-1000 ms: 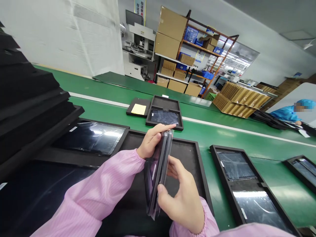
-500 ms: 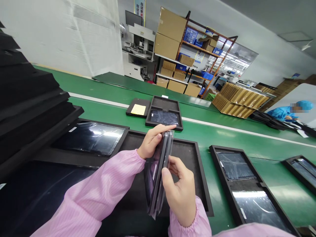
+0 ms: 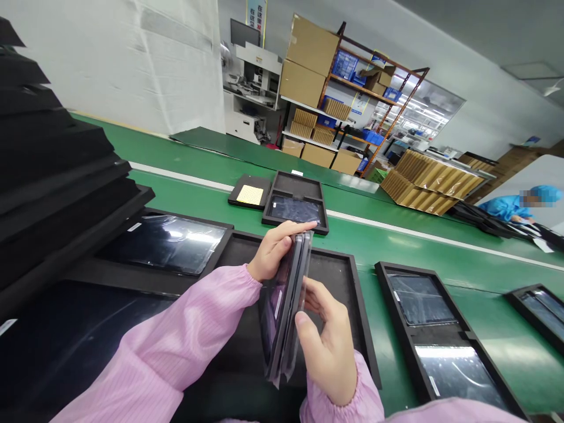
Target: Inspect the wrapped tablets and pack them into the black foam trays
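Observation:
A stack of flat tablet screens wrapped in clear film stands on edge above a black foam tray. My left hand grips its far upper end, the thumb on the left face and the fingers over the top. On the other side, my right hand has its fingers against the stack's right face. The right thumb lies near the loose film edge; whether it touches cannot be made out. A white label shows on the left screen face. How many screens are in the stack is unclear.
Left, a tall pile of black foam trays rises beside a tray with a film-covered screen. Ahead lie a half-filled tray and a yellow label sheet. Another two-screen tray rests right on the green bench.
My right thumb has shifted slightly right, away from the stack's near edge. The left hand keeps its grip, and the view has moved a little.

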`<state>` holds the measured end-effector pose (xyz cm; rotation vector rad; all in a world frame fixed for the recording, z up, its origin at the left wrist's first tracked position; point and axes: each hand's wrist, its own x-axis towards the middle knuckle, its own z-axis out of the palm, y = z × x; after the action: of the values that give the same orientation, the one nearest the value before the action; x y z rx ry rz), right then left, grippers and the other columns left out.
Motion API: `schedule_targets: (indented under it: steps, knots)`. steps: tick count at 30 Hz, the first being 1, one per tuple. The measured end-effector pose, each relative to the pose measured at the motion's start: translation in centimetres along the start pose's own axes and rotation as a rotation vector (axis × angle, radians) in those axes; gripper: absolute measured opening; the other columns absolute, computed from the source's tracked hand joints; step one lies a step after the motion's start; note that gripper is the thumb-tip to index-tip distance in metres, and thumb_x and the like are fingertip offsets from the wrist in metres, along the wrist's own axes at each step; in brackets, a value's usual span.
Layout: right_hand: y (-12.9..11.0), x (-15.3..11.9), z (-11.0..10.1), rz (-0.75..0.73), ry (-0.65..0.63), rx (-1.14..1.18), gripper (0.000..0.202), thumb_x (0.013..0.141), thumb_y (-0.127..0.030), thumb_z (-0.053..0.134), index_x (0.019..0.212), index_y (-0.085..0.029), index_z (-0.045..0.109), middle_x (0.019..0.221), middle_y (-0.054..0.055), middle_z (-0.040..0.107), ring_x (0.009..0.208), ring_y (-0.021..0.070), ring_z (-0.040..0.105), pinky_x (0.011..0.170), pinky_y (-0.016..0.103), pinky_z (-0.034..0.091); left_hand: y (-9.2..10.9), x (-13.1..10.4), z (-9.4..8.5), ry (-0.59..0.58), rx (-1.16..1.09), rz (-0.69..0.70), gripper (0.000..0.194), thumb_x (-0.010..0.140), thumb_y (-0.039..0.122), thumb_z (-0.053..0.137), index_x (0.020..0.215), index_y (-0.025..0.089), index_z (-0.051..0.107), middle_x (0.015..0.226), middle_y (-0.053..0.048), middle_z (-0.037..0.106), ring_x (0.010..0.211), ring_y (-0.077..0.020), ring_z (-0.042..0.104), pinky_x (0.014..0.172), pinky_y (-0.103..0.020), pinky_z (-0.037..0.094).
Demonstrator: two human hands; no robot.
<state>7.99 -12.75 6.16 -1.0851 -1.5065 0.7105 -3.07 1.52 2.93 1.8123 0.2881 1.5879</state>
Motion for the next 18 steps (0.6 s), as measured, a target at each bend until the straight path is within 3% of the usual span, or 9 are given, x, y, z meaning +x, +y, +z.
schedule_targets:
  steps: [9, 12, 18]
  knots:
    - [-0.2, 0.0, -0.6, -0.006, -0.04, -0.045, 0.043, 0.075, -0.012, 0.05, 0.112, -0.017, 0.07, 0.103, 0.007, 0.079, 0.093, 0.0221, 0.076, 0.081, 0.028, 0.063, 0.6, -0.1, 0.0, 0.003, 0.012, -0.01, 0.063, 0.094, 0.065, 0.038, 0.118, 0.017, 0.072, 0.083, -0.008, 0.072, 0.076, -0.0218, 0.058, 0.075, -0.037, 0.043]
    - [-0.3, 0.0, -0.6, 0.003, -0.052, -0.062, 0.044, 0.075, -0.013, 0.049, 0.114, -0.016, 0.07, 0.102, 0.006, 0.079, 0.092, 0.0217, 0.076, 0.081, 0.027, 0.063, 0.7, -0.1, 0.0, 0.007, 0.022, -0.017, 0.064, 0.094, 0.066, 0.038, 0.113, 0.017, 0.074, 0.076, -0.007, 0.068, 0.073, -0.0215, 0.057, 0.072, -0.037, 0.043]
    - [-0.4, -0.3, -0.6, -0.004, -0.044, -0.098, 0.043, 0.074, -0.011, 0.049, 0.111, -0.016, 0.071, 0.102, 0.006, 0.079, 0.091, 0.0197, 0.076, 0.082, 0.025, 0.061, 1.1, 0.0, 0.1, -0.005, -0.012, 0.003, 0.059, 0.094, 0.064, 0.039, 0.092, 0.016, 0.073, 0.081, -0.009, 0.072, 0.074, -0.0218, 0.06, 0.074, -0.037, 0.047]
